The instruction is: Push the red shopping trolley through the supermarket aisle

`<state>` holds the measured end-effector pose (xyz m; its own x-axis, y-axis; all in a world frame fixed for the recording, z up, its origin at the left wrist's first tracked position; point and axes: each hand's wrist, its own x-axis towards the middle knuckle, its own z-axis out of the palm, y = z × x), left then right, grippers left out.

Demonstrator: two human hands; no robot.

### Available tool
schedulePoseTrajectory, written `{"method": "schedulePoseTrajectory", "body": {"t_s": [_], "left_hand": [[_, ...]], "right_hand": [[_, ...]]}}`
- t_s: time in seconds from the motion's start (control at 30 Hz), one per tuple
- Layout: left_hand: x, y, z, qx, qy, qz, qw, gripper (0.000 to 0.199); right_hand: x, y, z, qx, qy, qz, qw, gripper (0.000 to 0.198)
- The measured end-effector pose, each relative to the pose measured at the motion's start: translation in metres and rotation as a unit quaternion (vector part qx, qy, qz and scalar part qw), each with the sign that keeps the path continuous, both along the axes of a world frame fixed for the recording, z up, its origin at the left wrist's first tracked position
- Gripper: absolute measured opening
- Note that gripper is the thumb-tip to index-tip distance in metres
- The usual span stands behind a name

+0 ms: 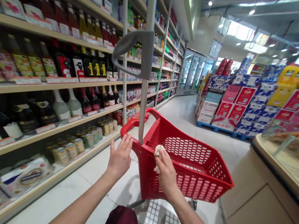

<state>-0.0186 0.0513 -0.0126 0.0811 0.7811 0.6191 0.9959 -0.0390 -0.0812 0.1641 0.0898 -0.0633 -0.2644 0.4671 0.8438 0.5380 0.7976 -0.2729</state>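
Observation:
A red shopping cart basket (184, 178) with perforated sides stands in front of me, its inside bare where I can see it. My left hand (119, 159) lies against the curved red handle end (127, 128), fingers stretched out and holding nothing. On the basket's near rim, my right hand (165, 171) has its fingers closed round a crumpled white tissue or cloth (159, 150). Between the hands a metal pole (142, 107) rises from the cart and carries a grey loop handle (147, 55); neither hand touches the loop.
Shelves of bottles (85, 64) and cans (74, 145) run along the left. A wooden counter (268, 210) with a clear display case stands close on the right. Stacked boxes (234, 104) sit on a blue pallet ahead. Glass-door fridges (193, 71) are at the aisle's far end.

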Motion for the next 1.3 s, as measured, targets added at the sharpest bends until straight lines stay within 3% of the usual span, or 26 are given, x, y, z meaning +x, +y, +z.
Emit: {"method": "schedulePoseTrajectory", "body": {"t_s": [0.1, 0.2, 0.27, 0.33, 0.4, 0.47, 0.5, 0.57, 0.67, 0.73, 0.8, 0.9, 0.97, 1.0, 1.1, 1.3], "left_hand": [[0.003, 0.001, 0.0, 0.006, -0.014, 0.011, 1.0, 0.06], [0.004, 0.001, 0.0, 0.007, -0.01, 0.005, 1.0, 0.061], [0.003, 0.0, 0.001, 0.005, 0.002, -0.003, 1.0, 0.061], [0.001, 0.0, 0.001, 0.006, 0.014, -0.004, 1.0, 0.061], [0.001, 0.0, 0.002, 0.008, 0.02, 0.002, 1.0, 0.061], [0.0, 0.0, 0.001, 0.007, 0.022, 0.006, 1.0, 0.061], [0.0, 0.0, 0.001, 0.006, 0.024, 0.006, 1.0, 0.061], [-0.001, 0.0, 0.001, 0.003, 0.026, 0.003, 1.0, 0.062], [-0.002, -0.001, 0.001, 0.001, 0.027, -0.004, 1.0, 0.063], [-0.002, -0.002, 0.0, 0.001, 0.027, -0.007, 1.0, 0.063], [-0.002, -0.002, 0.0, 0.0, 0.028, -0.004, 1.0, 0.063], [-0.002, -0.002, -0.002, 0.004, 0.037, 0.003, 0.999, 0.064], [-0.002, -0.002, -0.003, 0.006, 0.043, 0.003, 0.999, 0.064], [-0.003, -0.002, -0.003, 0.005, 0.043, 0.002, 0.999, 0.065], [-0.003, -0.002, -0.004, -0.003, 0.034, -0.007, 0.999, 0.064], [-0.002, -0.004, -0.004, -0.001, 0.026, -0.002, 1.0, 0.065]], "right_hand": [[-0.007, -0.005, 0.002, -0.049, 0.025, -0.009, 0.998, 0.046], [-0.028, -0.011, 0.027, -0.051, 0.011, 0.034, 0.998, 0.041], [-0.037, -0.008, 0.063, -0.019, 0.024, 0.045, 0.999, 0.039], [-0.042, 0.0, 0.112, 0.038, 0.048, 0.029, 0.998, 0.039], [-0.047, 0.013, 0.161, 0.108, 0.005, 0.023, 0.994, 0.041], [-0.049, 0.026, 0.19, 0.159, -0.053, 0.026, 0.985, 0.042], [-0.049, 0.031, 0.191, 0.177, -0.092, 0.035, 0.979, 0.042], [-0.043, 0.036, 0.169, 0.194, -0.185, 0.069, 0.961, 0.042], [-0.026, 0.033, 0.112, 0.19, -0.31, 0.119, 0.924, 0.043], [-0.018, 0.031, 0.096, 0.18, -0.337, 0.129, 0.915, 0.042], [-0.018, 0.031, 0.109, 0.173, -0.313, 0.118, 0.926, 0.042], [-0.028, 0.034, 0.149, 0.169, -0.224, 0.076, 0.957, 0.042], [-0.031, 0.034, 0.155, 0.17, -0.21, 0.065, 0.961, 0.042], [-0.03, 0.032, 0.147, 0.172, -0.224, 0.07, 0.957, 0.041], [-0.025, 0.024, 0.096, 0.17, -0.273, 0.091, 0.942, 0.04], [-0.023, -0.001, -0.021, 0.105, -0.251, 0.051, 0.961, 0.038]]}}
